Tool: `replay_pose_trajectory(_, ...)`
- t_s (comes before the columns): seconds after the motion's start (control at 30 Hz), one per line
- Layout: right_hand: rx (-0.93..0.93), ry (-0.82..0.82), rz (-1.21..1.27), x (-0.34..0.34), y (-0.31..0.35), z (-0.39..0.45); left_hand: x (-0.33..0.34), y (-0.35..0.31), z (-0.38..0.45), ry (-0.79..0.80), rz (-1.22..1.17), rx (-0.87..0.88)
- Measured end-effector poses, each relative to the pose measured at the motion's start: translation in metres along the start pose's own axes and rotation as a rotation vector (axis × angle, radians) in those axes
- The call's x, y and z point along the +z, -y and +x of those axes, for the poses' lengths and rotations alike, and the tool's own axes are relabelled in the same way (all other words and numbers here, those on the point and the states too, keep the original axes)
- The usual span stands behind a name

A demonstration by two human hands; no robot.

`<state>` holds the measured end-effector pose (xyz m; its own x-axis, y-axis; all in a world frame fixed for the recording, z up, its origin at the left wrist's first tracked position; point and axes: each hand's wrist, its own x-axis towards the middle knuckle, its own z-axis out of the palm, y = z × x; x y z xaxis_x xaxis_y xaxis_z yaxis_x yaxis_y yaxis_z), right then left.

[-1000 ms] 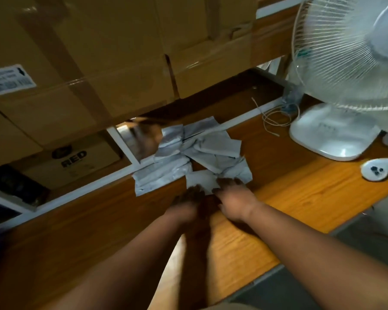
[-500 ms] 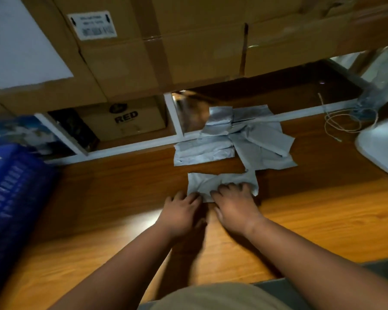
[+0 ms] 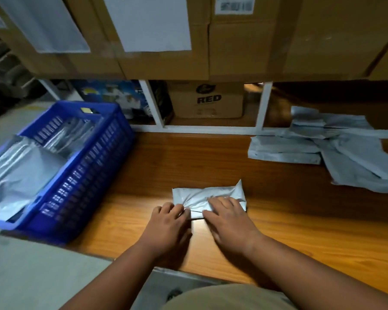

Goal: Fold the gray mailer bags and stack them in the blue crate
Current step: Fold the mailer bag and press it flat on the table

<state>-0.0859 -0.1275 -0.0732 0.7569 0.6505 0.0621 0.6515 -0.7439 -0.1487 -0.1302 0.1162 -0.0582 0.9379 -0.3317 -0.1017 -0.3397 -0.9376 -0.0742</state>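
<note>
While both hands, left and right, press flat-fingered on a folded gray plastic mailer bag mid-tabletop, the slotted blue plastic crate sits at nine o'clock, unfolded gray bags at two.

a folded bag is set on the surface, under both hands. the crate is placed at the left, bags stacked in it. a pile is spread at the far right, boxes behind.
</note>
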Motion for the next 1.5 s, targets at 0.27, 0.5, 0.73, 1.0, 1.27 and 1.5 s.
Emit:
replay_pose_trajectory(0.27,0.113,0.009,-0.035,0.005,0.047,0.027,0.020,0.050,-0.027,-0.052,-0.104,0.001)
replay_pose_trajectory(0.5,0.314,0.172,-0.014,0.021,0.031,0.041,0.039,0.062,-0.001,0.081,-0.165,-0.023)
replay_pose_trajectory(0.73,0.358,0.168,-0.015,0.019,0.037,0.047,0.038,0.071,0.007,0.042,-0.167,-0.001)
replay_pose_trajectory(1.0,0.301,0.090,-0.031,0.009,0.054,0.104,0.021,0.090,0.039,-0.099,-0.212,-0.136)
replay_pose_trajectory(1.27,0.336,0.116,-0.038,0.039,0.063,0.136,0.042,0.073,0.053,-0.068,-0.278,-0.237)
replay_pose_trajectory(1.5,0.353,0.087,-0.116,0.049,0.070,0.135,0.054,0.062,0.059,-0.067,-0.263,-0.271)
